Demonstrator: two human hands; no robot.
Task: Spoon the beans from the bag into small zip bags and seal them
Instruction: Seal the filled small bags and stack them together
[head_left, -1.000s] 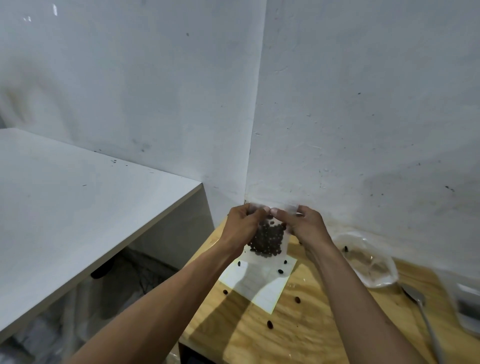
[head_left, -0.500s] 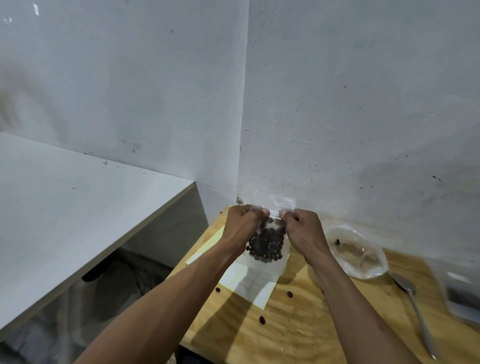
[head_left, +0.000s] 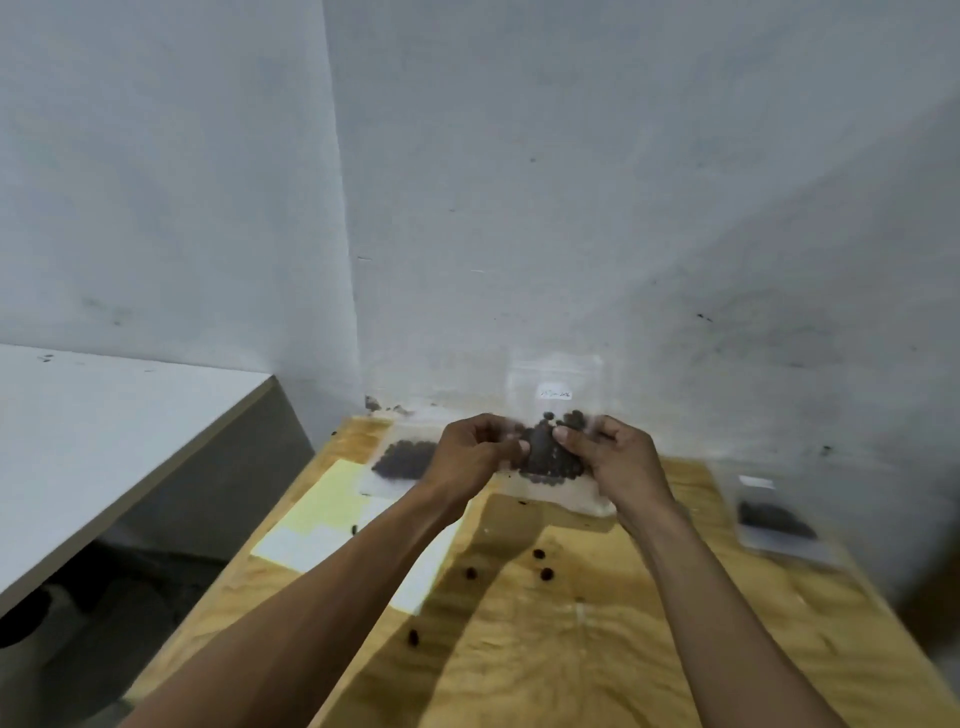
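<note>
A small clear zip bag (head_left: 553, 457) full of dark beans is held over the far end of the wooden table (head_left: 597, 649). My left hand (head_left: 470, 454) pinches its left side and my right hand (head_left: 615, 457) pinches its right side, fingertips almost meeting across the bag. Another filled small bag (head_left: 402, 460) lies flat on the table just left of my left hand. A further bag with dark beans (head_left: 776, 522) lies blurred at the right edge of the table. The picture is motion-blurred.
Loose beans (head_left: 543, 566) are scattered on the wood between my forearms. A yellow and white paper sheet (head_left: 332, 519) lies at the table's left. White walls meet in a corner behind; a white shelf (head_left: 104, 441) juts out at the left.
The view swung, bringing the filled bag at left and the bag at right into sight. My hands slid lower on the held bag, now gripping across the beans rather than its top.
</note>
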